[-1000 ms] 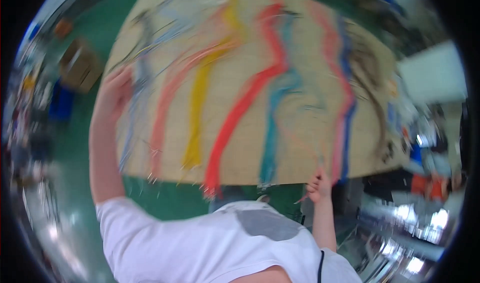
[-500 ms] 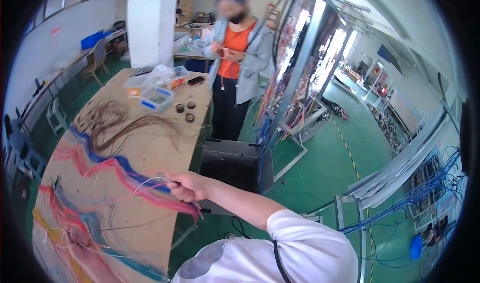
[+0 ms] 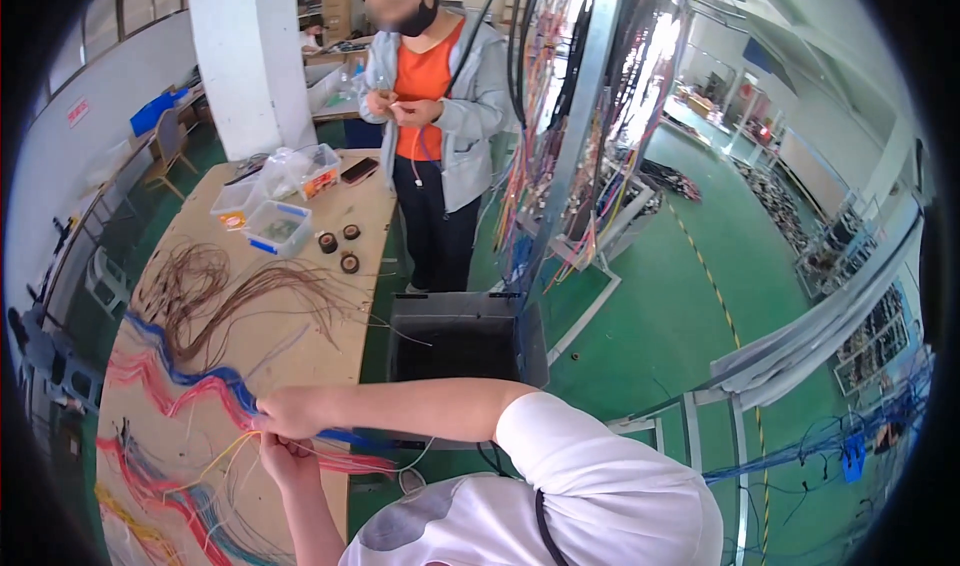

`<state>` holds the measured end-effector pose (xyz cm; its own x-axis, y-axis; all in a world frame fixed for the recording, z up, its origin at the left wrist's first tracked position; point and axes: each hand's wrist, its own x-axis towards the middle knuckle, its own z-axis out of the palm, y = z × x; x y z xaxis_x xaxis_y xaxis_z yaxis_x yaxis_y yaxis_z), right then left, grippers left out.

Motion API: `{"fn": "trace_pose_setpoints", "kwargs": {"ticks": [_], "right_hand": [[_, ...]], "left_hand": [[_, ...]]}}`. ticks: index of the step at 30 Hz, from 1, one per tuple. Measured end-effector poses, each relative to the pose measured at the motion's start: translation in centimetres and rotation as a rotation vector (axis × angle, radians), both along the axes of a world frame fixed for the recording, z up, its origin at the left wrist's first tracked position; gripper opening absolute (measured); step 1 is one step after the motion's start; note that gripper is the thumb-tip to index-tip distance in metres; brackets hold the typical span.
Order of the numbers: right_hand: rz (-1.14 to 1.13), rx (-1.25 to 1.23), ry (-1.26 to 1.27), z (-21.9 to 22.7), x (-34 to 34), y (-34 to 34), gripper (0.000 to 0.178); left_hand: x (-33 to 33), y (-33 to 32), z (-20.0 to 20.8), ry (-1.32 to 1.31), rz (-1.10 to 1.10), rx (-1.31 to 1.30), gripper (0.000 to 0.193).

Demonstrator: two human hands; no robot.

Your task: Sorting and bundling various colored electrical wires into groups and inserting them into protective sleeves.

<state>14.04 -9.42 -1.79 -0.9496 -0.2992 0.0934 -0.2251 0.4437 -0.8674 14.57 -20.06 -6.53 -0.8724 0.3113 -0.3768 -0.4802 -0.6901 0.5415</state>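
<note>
My right hand (image 3: 290,412) and my left hand (image 3: 287,454) meet over the wooden table's right edge, both closed with fingers bunched together. Thin wires run through their grip. A yellow wire (image 3: 232,448) leaves the fingers toward the lower left, and pale wires (image 3: 365,460) trail out to the right. The fingertips are partly hidden behind the hands. Under and beside them lie a bundle of blue wires (image 3: 225,374), a bundle of pink-red wires (image 3: 205,388) and teal wires (image 3: 215,531). More yellow wires (image 3: 128,511) lie at the near left.
Brown wires (image 3: 270,291) spread over the table (image 3: 320,366). Beyond them are clear plastic boxes (image 3: 280,228), tape rolls (image 3: 349,263) and a phone (image 3: 360,171). A grey bin (image 3: 455,341) stands beside the table. Another person (image 3: 430,116) stands behind it, near a wire-hung rack (image 3: 575,146).
My right hand has moved left and my left hand up and right, so they now meet. The view has shifted. The other person still holds their hands together.
</note>
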Motion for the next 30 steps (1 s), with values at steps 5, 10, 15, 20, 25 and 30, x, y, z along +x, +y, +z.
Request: {"fn": "trace_pose_setpoints", "kwargs": {"ticks": [5, 10, 15, 20, 25, 30], "right_hand": [[-0.156, 0.278, -0.015, -1.3, -1.6, 1.1, 0.035], [-0.042, 0.185, -0.186, -5.9, -4.6, 1.9, 0.031], [0.089, 0.148, -0.259, -7.1, -6.5, 1.2, 0.024], [0.036, -0.142, -0.246, -8.0, -8.4, 6.0, 0.024], [0.025, -0.348, -0.728, -0.1, -8.7, 3.5, 0.020], [0.107, -0.325, -0.758, -0.3, -9.2, 3.1, 0.020]], "left_hand": [[-2.7, 0.0, -1.6, -0.007, -0.022, -0.069, 0.025], [-5.8, -0.3, -2.4, -0.093, -0.047, -0.118, 0.026], [-8.5, -3.1, -4.3, -0.004, -0.196, -0.043, 0.024], [-10.4, 1.4, -2.0, 0.060, -0.217, -0.081, 0.013], [-12.0, -1.0, 0.1, 0.125, -0.089, -0.017, 0.017], [-10.7, -1.1, 0.6, 0.096, 0.052, -0.070, 0.020]]}}
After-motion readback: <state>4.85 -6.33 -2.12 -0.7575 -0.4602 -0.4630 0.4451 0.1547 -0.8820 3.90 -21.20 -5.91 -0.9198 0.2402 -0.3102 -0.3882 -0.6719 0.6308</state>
